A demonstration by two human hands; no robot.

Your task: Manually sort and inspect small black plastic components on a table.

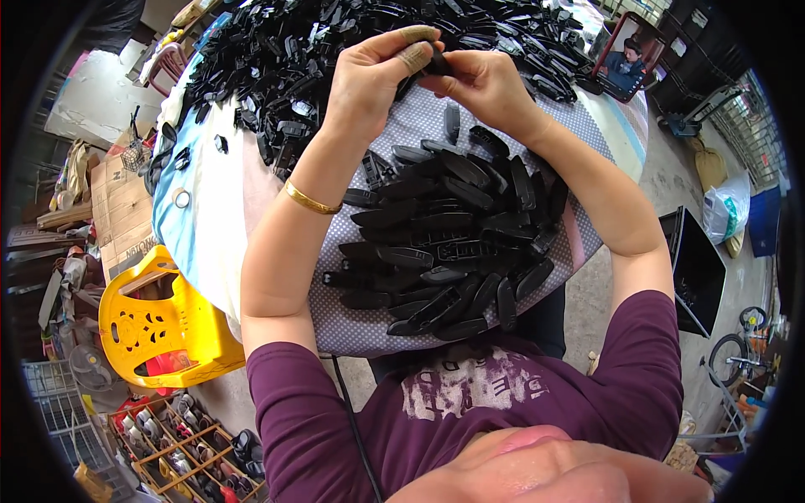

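My left hand [369,88] and my right hand [495,90] meet at the far middle of the round table, just in front of a large heap of small black plastic parts [277,63]. Between their fingertips is a black plastic piece [437,64], pinched from both sides; the fingers cover most of it. Tan coverings wrap the thumb and a finger of my left hand. Between my forearms lies a second pile of long, narrow black plastic pieces [457,222], with rounded ends and slotted sides on some.
A dotted cloth [335,323] covers the table. On its left lies a roll of tape [181,198]; a phone [622,60] stands at the far right. A yellow plastic chair [151,323] is close at the left, above a shoe rack [180,448]. At right are a black panel [696,272] and a bicycle [734,352].
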